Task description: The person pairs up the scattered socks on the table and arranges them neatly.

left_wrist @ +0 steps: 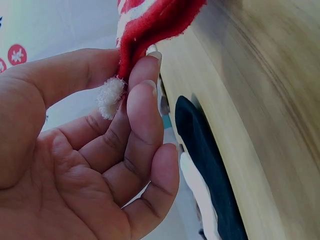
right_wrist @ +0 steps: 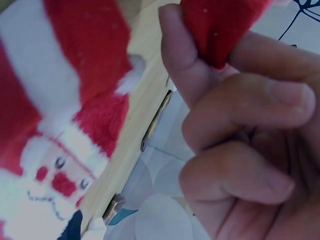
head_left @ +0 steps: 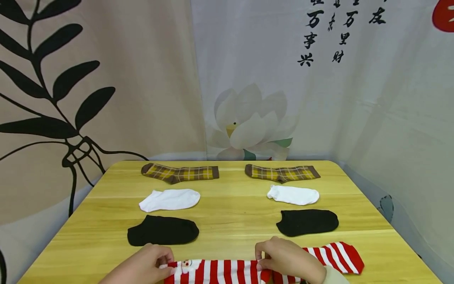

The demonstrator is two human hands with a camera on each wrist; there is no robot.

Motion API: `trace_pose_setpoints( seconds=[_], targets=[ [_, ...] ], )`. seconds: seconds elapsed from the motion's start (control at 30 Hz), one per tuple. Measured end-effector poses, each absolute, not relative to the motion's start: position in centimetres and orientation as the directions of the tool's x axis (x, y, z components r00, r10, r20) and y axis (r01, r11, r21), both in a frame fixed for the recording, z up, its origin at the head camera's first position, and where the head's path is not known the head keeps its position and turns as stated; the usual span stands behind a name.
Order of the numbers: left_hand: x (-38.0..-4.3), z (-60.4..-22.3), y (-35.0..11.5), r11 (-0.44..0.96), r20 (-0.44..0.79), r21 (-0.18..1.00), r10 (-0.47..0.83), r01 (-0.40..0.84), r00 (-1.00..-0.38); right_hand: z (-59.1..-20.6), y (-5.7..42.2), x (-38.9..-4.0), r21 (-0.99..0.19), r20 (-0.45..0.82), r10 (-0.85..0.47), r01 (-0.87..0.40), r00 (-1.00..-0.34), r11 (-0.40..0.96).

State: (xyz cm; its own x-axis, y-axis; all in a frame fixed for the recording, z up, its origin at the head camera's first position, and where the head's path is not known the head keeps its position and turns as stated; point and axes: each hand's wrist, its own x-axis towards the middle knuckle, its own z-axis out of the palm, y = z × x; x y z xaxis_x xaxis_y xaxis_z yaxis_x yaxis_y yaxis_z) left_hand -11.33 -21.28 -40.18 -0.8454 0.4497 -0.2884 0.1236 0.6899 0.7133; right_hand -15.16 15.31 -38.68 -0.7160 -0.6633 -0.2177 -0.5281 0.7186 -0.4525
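A red-and-white striped sock (head_left: 223,272) is stretched sideways between both hands at the table's front. My left hand (head_left: 143,266) pinches its left end, near a small Santa face. Up close in the left wrist view, thumb and fingers grip red fabric beside a white pompom (left_wrist: 111,98). At the other end, my right hand (head_left: 289,258) pinches the sock's red tip (right_wrist: 215,40). Partly hidden behind that hand, a matching striped sock (head_left: 342,256) lies on the table. Its Santa face (right_wrist: 62,175) shows large in the right wrist view.
Two black socks (head_left: 163,230) lie just beyond the hands, one on each side. Behind them are two white socks (head_left: 170,199), then two brown-and-yellow plaid socks (head_left: 184,173) along the back. The wooden table (head_left: 234,221) ends at a printed curtain (head_left: 159,79).
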Motion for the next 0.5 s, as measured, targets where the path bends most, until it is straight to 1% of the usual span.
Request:
trace_pose_setpoints(
  seconds=[0.13,0.2,0.33,0.5],
  targets=[
    [-11.7,-39.9,-20.6,0.716,-0.300,0.690,0.410,0.100,-0.861,-38.9,15.8,-15.6,-0.471,-0.178,-0.657,-0.523,-0.732,0.710],
    [-11.9,-39.9,-20.4,0.723,-0.290,0.683,0.403,0.108,-0.868,-39.0,16.1,-15.9,-0.488,-0.165,-0.655,-0.516,-0.737,0.704],
    [-12.2,-40.2,-19.9,0.726,-0.261,0.671,0.417,0.147,-0.870,-39.3,16.5,-16.4,-0.520,-0.162,-0.645,-0.491,-0.747,0.698],
    [-12.6,-40.8,-19.5,0.731,-0.252,0.663,0.424,0.164,-0.870,-39.7,16.7,-16.8,-0.528,-0.153,-0.640,-0.485,-0.753,0.697]
  ],
)
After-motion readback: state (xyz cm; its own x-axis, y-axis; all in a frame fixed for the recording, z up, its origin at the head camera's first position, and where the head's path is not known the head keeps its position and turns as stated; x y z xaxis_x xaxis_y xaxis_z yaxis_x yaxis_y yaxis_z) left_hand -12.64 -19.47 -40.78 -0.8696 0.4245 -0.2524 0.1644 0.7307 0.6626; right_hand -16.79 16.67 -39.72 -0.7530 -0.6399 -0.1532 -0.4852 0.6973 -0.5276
